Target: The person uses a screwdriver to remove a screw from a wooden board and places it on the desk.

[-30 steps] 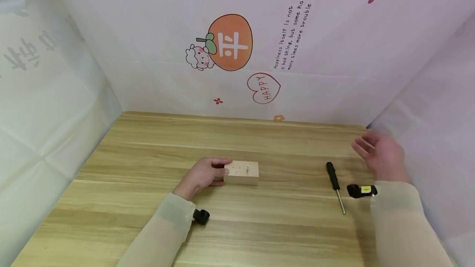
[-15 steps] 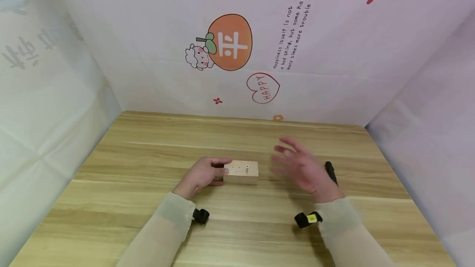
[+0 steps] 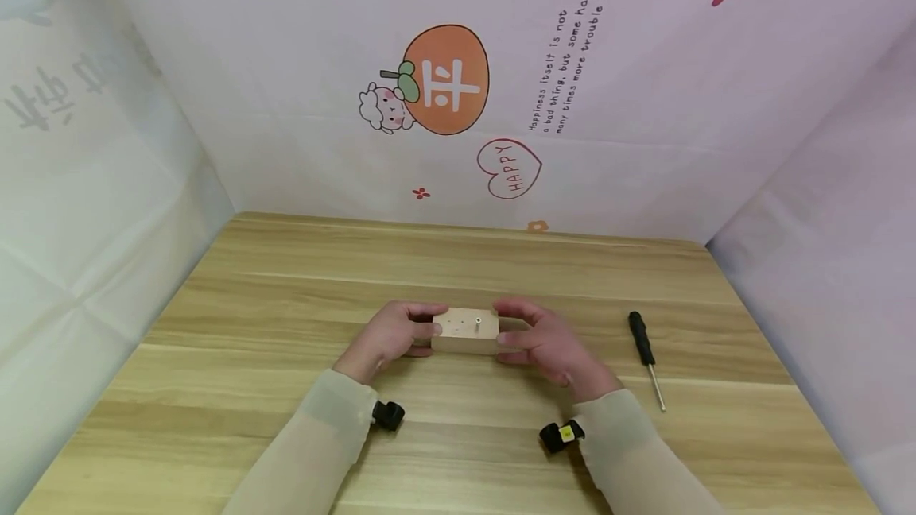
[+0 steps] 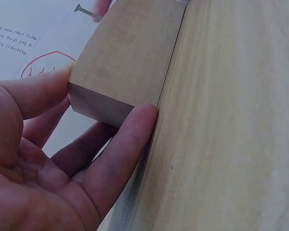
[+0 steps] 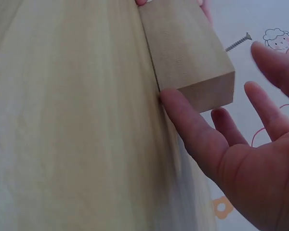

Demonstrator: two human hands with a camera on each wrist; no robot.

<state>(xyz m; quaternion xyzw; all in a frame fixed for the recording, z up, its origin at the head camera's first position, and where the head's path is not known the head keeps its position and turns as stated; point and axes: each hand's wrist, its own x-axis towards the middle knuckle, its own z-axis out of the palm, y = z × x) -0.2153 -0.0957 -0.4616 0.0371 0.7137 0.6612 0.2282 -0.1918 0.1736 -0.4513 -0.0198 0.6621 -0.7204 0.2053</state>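
Note:
A pale wooden block (image 3: 465, 346) lies on the table, with several small marks on its top. One screw (image 3: 478, 324) stands upright from the top, towards the right end; its threaded shank shows in the right wrist view. My left hand (image 3: 390, 336) grips the block's left end, thumb at the top edge and little finger low on the near side. Around the right end is my right hand (image 3: 547, 344), its fingers spread. In the right wrist view its little finger touches the lower near corner, while the thumb (image 5: 274, 65) stands apart from the wood.
A black-handled screwdriver (image 3: 642, 340) lies on the table to the right of my right hand, shaft towards me. The wood-grain table (image 3: 458, 451) meets printed white sheets (image 3: 630, 181) at the back and both sides.
My right hand has swept left from the far right, past the screwdriver, to the block's right end. The left hand, block, screw and screwdriver stay in place.

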